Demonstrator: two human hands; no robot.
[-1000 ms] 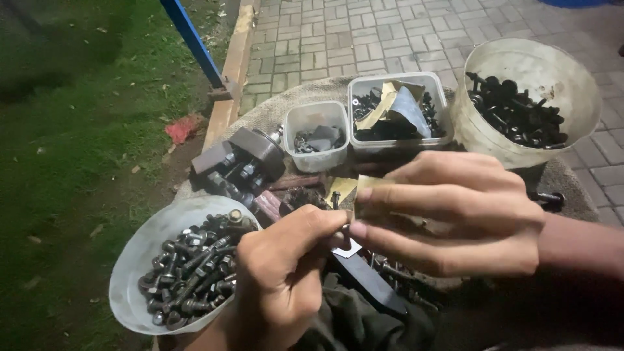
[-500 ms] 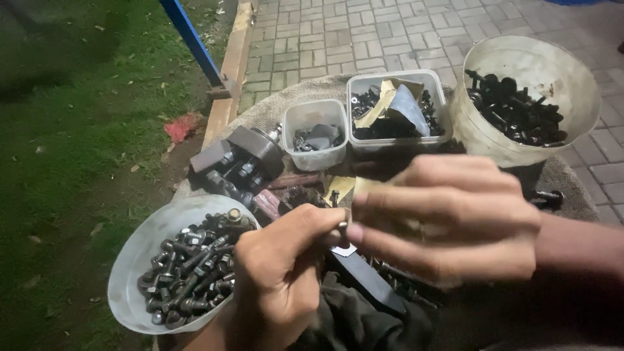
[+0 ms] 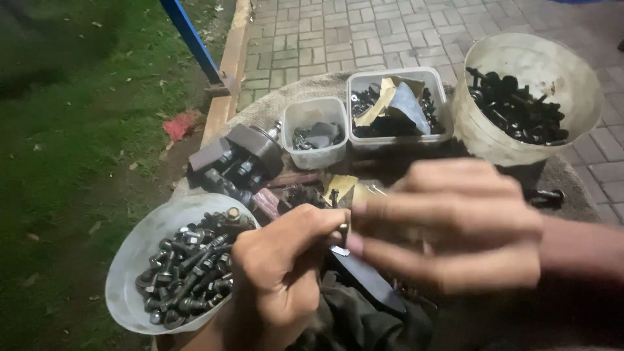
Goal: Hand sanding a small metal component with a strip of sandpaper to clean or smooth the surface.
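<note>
Head view looks down on two bare hands meeting over a cluttered, cloth-covered counter (image 3: pixel 273 107) set between grass and brick paving. Left hand (image 3: pixel 279 276) comes up from the bottom edge, its thumb and forefinger pinched shut on a small metal fastener (image 3: pixel 340 235), of which only a pale sliver shows between the fingertips. Right hand (image 3: pixel 448 224) reaches in from the right, blurred, with its fingers stretched out long and close together; their tips touch the same small piece, though whether they truly grip it cannot be told through the blur. The fastener sits in the air between the two hands, just above a dark flat bar (image 3: pixel 367 279) that slants beneath them. Just beside the left hand, to its left, a white round bowl (image 3: pixel 140 250) holds a heap of dark bolts and nuts (image 3: pixel 188 273). Farther back stands a small clear square tub (image 3: pixel 315 133) with a few grey parts, touching a larger clear rectangular tub (image 3: pixel 396 104) that holds dark hardware and a folded scrap of brown and grey paper (image 3: pixel 393 101). At the far right a big white bucket (image 3: pixel 530 91) carries a pile of black bolts (image 3: pixel 517 110). A chunky clamp-like metal block (image 3: pixel 237 159) lies left of the tubs, and a blue pole (image 3: pixel 192 39) slants across the upper left.
</note>
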